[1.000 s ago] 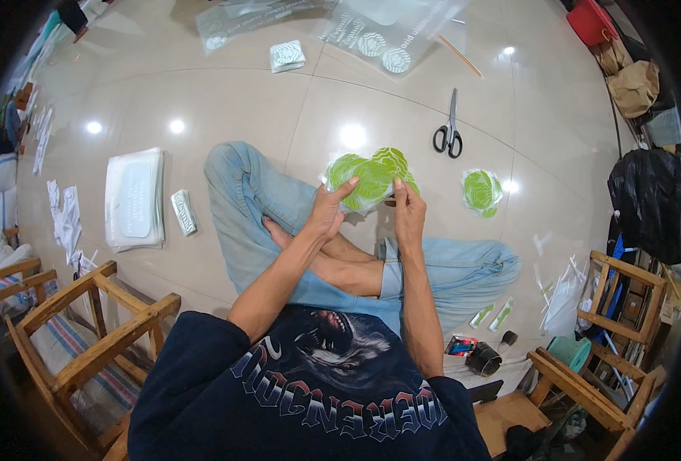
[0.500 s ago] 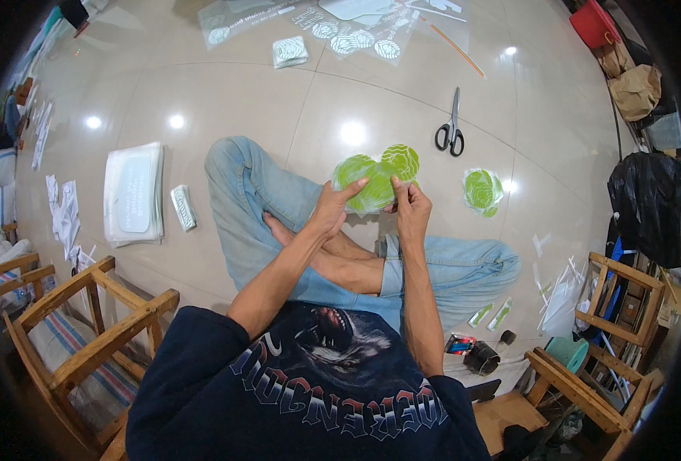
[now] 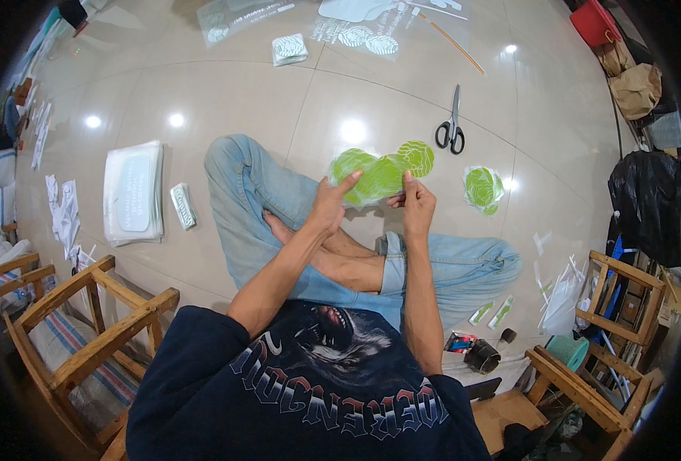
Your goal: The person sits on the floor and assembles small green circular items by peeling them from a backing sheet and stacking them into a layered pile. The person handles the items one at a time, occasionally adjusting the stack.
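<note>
You sit cross-legged on the glossy tiled floor (image 3: 225, 92) in blue jeans, and both your hands are raised in front of your knees. Your left hand (image 3: 329, 207) is closed on the left edge of a clear plastic sheet with round green leaf-pattern stickers (image 3: 381, 173), with the thumb stretched up over its face. Your right hand (image 3: 417, 206) pinches the lower right edge of the same sheet between thumb and fingers. On this sheet I count three green rounds, which overlap a little.

Just right of it, on the floor, lies one smaller pile of green round stickers (image 3: 483, 189). Beyond the sheet lies one pair of black-handled scissors (image 3: 452, 127), closed. At your left there is one stack of white flat packets (image 3: 132, 192) and beside it one small white wrapped packet (image 3: 183, 205). Farther away I see one small clear bag of stickers (image 3: 289, 49) and two large clear sheets (image 3: 356, 23) with pale rounds on them; how many rounds, I cannot tell.
</note>
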Motion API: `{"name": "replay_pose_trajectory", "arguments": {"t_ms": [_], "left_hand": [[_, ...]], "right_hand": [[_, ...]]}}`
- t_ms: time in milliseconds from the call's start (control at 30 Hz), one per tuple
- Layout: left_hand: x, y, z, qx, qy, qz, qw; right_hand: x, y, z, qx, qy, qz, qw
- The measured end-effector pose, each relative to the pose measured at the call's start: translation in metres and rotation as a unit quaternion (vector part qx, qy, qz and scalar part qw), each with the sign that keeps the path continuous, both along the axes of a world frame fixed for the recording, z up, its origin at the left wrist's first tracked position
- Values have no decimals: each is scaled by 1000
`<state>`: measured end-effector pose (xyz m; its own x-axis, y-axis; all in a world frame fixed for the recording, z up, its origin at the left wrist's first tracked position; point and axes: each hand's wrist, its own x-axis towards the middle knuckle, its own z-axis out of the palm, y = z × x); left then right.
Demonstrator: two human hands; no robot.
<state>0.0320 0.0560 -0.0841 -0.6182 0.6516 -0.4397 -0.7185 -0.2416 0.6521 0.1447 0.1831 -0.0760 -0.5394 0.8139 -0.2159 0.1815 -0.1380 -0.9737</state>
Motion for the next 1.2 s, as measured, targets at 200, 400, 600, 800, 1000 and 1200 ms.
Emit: {"name": "replay_pose_trajectory", "arguments": {"t_ms": [200,400,600,800,1000,1200], "left_hand": [[2,1,3,-4,31,-27,999],[-5,-1,-4,-18,21,94,995],[-5,-1,1,-37,-14,101,994],[-1,1,-4,3,-4,-5,1000],[0,0,9,34,-23,-50,998],[-2,-1,2,43,-26,-36,998]], "right_hand": [[-3,-8,10,16,-33,4,999],[0,6,7,-40,57,-92,993],[9,10,-14,282,-212,-219,910],[-2,1,-10,28,20,62,998],[-5,-7,12,-54,8,43,998],[2,1,2,-51,-27,36,998]]}}
